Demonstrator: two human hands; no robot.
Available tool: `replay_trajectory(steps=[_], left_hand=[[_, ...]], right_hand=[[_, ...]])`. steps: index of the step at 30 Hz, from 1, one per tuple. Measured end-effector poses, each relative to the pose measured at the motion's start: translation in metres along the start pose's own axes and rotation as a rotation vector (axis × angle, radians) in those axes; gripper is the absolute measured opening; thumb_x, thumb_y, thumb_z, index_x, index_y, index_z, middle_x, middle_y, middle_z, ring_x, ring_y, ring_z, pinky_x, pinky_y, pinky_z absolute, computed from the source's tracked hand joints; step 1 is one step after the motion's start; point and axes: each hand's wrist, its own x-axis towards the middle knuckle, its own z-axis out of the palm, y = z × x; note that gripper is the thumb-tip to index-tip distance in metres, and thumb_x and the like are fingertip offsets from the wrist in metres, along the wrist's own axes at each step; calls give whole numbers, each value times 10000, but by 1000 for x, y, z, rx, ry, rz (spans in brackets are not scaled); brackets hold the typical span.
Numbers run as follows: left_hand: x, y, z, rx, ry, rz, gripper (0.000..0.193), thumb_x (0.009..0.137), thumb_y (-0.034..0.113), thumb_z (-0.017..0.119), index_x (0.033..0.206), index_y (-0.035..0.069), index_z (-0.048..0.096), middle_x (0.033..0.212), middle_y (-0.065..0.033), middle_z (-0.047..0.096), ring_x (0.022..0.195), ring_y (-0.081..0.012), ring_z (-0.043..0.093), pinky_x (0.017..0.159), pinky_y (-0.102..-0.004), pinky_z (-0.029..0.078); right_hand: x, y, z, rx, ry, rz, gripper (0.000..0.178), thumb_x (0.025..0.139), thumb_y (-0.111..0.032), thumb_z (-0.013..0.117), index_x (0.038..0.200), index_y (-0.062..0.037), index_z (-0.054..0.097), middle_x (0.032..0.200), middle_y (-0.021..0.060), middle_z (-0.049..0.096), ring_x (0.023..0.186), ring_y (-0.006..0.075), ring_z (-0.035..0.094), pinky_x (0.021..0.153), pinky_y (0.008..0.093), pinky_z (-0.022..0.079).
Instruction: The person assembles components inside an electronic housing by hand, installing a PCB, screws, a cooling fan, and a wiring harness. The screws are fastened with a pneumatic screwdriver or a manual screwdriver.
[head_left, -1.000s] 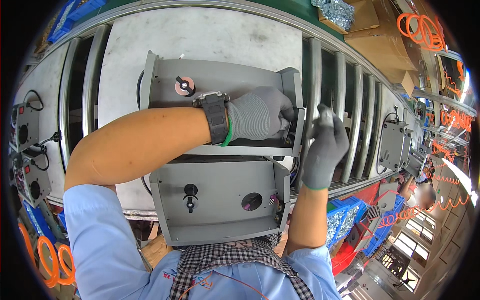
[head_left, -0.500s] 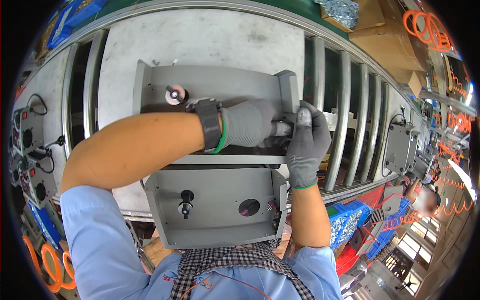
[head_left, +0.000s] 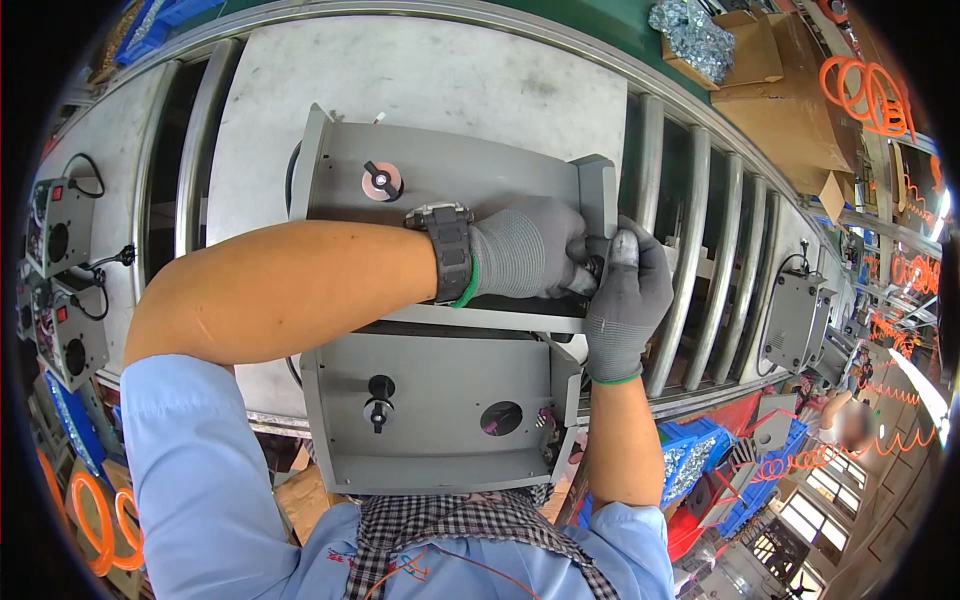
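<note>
Two grey sheet-metal housings lie on a pale board, one behind the other. At the inner right end of the far housing (head_left: 450, 150), my gloved left hand (head_left: 530, 250) has its fingers curled round a small black part (head_left: 597, 266). My gloved right hand (head_left: 632, 295) is closed against the outside of that same end, its thumb up; what its fingers hold is hidden. A pinkish disc with a black wing-shaped knob (head_left: 381, 181) sits on the far housing. In the near housing (head_left: 440, 375) stand a black and silver post (head_left: 379, 403) and a round hole.
Metal rollers (head_left: 690, 250) flank the board (head_left: 420, 70). Finished-looking grey boxes with cables (head_left: 62, 228) stand at the left, another grey unit (head_left: 797, 305) at the right. Blue bins (head_left: 690, 450), a cardboard box (head_left: 790, 110) and orange coiled hoses (head_left: 865, 95) lie around.
The view has shifted slightly, so the housings appear further right. My left fingers have curled in more closely at the small black part; my right hand stays by the end wall.
</note>
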Motion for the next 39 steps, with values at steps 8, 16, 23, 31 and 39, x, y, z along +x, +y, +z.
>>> replay_trajectory(steps=[8, 16, 23, 31, 39], left_hand=[[-5, 4, 1, 89, 72, -18, 243, 729, 181, 784, 820, -5, 657, 692, -78, 672, 637, -139, 658, 615, -280, 533], [-1, -1, 1, -9, 142, 106, 190, 781, 124, 746, 847, -32, 660, 692, -81, 666, 689, -141, 667, 606, -261, 546], [1, 5, -1, 83, -64, -93, 233, 845, 194, 698, 892, -31, 656, 718, -102, 674, 673, -150, 667, 620, -268, 550], [-9, -12, -4, 171, 153, 129, 184, 746, 164, 750, 821, 12, 677, 712, -105, 677, 657, -192, 656, 626, -303, 523], [8, -4, 3, 825, 171, 795, 162, 687, 91, 660, 847, 71, 641, 746, -129, 600, 682, -345, 576, 602, -424, 463]], right_hand=[[-3, -2, 0, -48, 32, -40, 236, 970, -154, 529, 1057, 43, 626, 853, 67, 649, 766, 97, 580, 696, 242, 477], [0, -5, -2, -31, 21, -11, 233, 969, -158, 539, 1057, 38, 630, 879, 65, 641, 796, 102, 571, 718, 244, 473], [0, -4, -2, -40, 19, 5, 228, 964, -145, 533, 1058, 39, 630, 868, 63, 646, 774, 107, 568, 712, 249, 477], [-5, -6, 9, -65, 17, -27, 225, 956, -129, 534, 1051, 47, 636, 889, 79, 645, 796, 115, 576, 734, 253, 478], [0, 41, 3, -230, -168, -18, 300, 774, -143, 655, 1057, -47, 630, 917, 138, 635, 834, 271, 631, 814, 365, 505]])
